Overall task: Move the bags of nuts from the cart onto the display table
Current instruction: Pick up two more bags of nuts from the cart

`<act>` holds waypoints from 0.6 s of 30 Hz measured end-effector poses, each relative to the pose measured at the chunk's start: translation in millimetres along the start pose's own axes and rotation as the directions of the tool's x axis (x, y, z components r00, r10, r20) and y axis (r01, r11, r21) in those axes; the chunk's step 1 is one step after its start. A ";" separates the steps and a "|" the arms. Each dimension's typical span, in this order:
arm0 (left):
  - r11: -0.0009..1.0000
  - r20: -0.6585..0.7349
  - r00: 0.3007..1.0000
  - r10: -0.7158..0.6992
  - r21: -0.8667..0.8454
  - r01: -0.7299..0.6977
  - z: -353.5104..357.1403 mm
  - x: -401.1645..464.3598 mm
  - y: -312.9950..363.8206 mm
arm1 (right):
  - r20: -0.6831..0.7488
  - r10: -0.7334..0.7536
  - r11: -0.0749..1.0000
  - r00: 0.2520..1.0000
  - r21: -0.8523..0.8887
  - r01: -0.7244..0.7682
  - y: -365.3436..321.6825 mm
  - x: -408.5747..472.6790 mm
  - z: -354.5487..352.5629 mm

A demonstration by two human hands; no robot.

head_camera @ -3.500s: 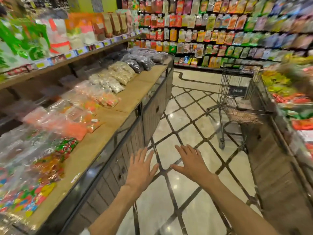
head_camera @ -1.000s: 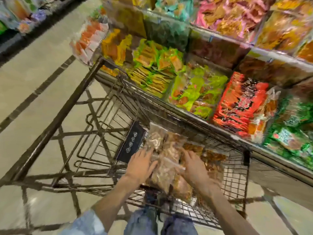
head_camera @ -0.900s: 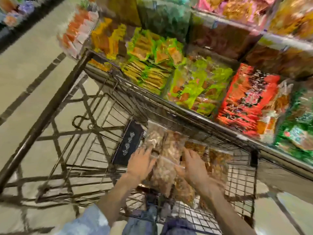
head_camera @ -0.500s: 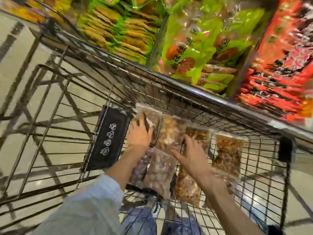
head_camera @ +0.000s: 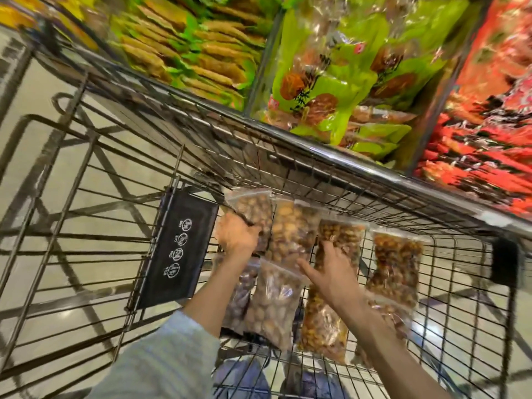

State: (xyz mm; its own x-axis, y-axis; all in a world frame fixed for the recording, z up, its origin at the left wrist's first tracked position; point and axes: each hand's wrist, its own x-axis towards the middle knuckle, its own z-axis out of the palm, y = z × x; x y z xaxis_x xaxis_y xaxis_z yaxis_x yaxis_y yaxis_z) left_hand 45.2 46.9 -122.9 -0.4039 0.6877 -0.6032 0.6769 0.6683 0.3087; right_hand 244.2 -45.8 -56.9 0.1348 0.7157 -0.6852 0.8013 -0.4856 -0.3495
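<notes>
Fingers of the left hand (head_camera: 236, 237) curl shut on a bag of nuts (head_camera: 254, 210) at its twelve o'clock; the right hand (head_camera: 331, 272) lies spread on another bag (head_camera: 339, 240). Both bags rest in the wire cart (head_camera: 288, 156). Green packets (head_camera: 331, 82) fill shelving beyond; their print is blurred.

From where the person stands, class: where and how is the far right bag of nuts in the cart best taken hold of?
Probably by its long side edges, from above. The far right bag of nuts lies flat on the cart floor, clear of both hands.
</notes>
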 end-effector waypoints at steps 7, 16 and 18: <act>0.951 0.032 0.972 0.232 -0.217 -0.220 -8.5 -18.6 -24.1 | 0.043 0.027 0.999 0.999 0.030 -0.029 -6.3 -0.4 -1.0; 0.888 0.037 0.983 0.178 -0.436 -0.144 -51.8 -39.7 -59.0 | 0.062 0.130 0.987 0.990 0.087 -0.135 -21.2 21.8 10.5; 0.853 0.075 0.988 0.135 -0.515 -0.078 -56.0 -38.3 -67.2 | 0.074 0.170 0.963 0.983 0.198 -0.181 -31.8 29.0 10.6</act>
State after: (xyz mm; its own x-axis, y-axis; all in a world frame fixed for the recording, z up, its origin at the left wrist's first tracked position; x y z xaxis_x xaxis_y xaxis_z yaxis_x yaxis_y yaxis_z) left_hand -19.3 -8.5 -79.4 -0.2615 0.7487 -0.6092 0.2919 0.6629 0.6894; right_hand 216.4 -14.9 -72.4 0.2257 0.5838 -0.7799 0.6318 -0.6971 -0.3390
